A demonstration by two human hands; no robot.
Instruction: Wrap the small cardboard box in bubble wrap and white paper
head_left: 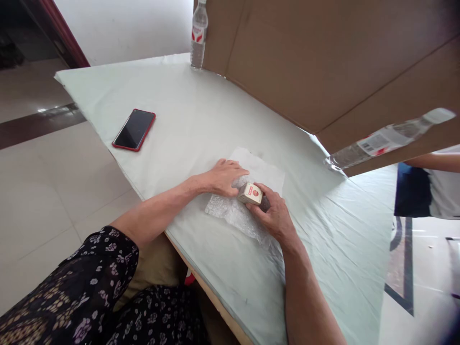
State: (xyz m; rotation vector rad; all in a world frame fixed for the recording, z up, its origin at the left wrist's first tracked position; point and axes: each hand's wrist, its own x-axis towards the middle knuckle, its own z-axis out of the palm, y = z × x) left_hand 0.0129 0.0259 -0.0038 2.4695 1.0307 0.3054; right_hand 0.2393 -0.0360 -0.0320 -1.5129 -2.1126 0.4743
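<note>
A small cream-coloured box [252, 193] with a red mark on its face sits on a sheet of bubble wrap [224, 207]. My right hand [273, 211] grips the box from the right, thumb on the near side and fingers on the far side. To the left of the box, my left hand [227, 177] lies with fingers stretched out over the bubble wrap. Its fingertips are close to the box; whether they touch it I cannot tell. The wrap spreads out flat beyond both hands, and part of it is hidden beneath them.
A phone in a red case [134, 130] lies on the pale tablecloth [172, 110] at the left. A brown cardboard panel [280, 57] stands along the far side, with one water bottle [198, 40] at its left end and another bottle [388, 139] at its right. Another person [427, 187] shows at the right edge.
</note>
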